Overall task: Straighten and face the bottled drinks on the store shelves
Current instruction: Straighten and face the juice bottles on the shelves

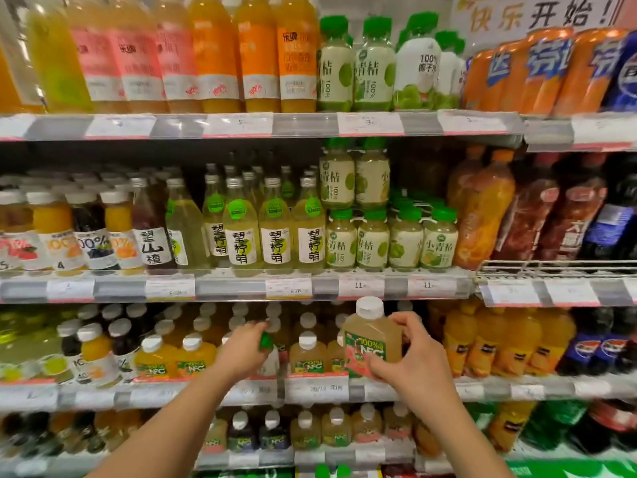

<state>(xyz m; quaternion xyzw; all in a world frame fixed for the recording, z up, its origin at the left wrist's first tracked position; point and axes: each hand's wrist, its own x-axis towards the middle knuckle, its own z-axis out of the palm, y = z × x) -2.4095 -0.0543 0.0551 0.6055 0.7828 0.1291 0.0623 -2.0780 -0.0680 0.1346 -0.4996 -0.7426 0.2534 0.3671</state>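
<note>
My right hand (415, 353) grips a square pale-juice NFC bottle (370, 343) with a white cap, held tilted just in front of the third shelf (317, 388). My left hand (246, 350) reaches into the same shelf row and curls round a bottle with a green label (266, 341), mostly hidden by my fingers. Orange NFC juice bottles (172, 357) with white caps stand to the left of it. A pale NFC bottle (307, 353) stands between my two hands.
Shelves above hold lemon drink glass bottles (275, 232), green-capped lime juice bottles (389, 239) and tall orange juice bottles (255, 53). Large orange soda bottles (489, 343) stand at the right. A lower shelf (310, 453) carries more small bottles. Price-tag rails edge every shelf.
</note>
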